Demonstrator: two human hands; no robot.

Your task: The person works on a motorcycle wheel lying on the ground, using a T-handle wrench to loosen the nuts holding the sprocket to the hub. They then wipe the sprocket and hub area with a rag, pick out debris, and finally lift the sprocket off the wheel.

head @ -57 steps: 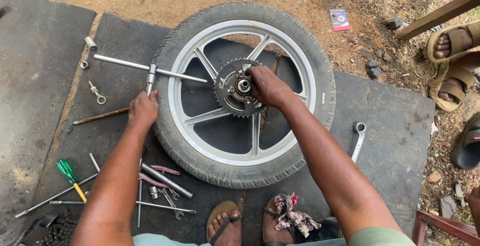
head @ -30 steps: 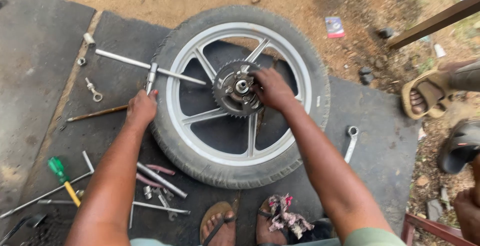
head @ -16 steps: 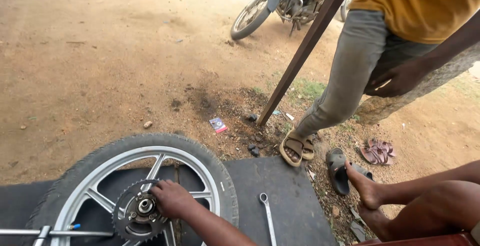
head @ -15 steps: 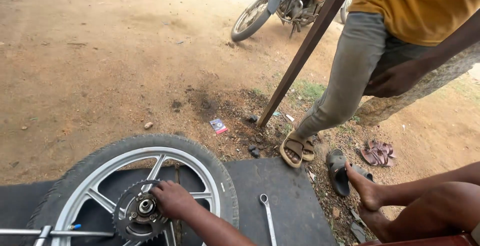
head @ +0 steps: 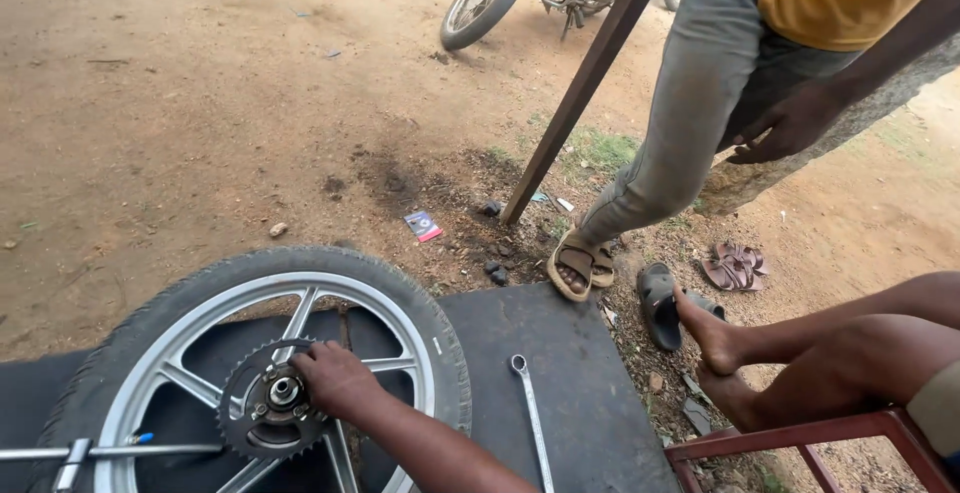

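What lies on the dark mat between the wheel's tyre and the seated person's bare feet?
In the head view, a long ring spanner lies on the mat, right of the tyre. Beyond the mat's edge, only dirt and a dark sandal before the bare feet.

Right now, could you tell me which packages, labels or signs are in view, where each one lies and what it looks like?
Small flat packet: on the bare dirt beyond the motorcycle wheel, rectangular, blue and white with a red edge.
Pale scrap: on the dirt by the foot of the slanted brown pole, small and whitish; too small to tell its kind.
No signs or screens show.
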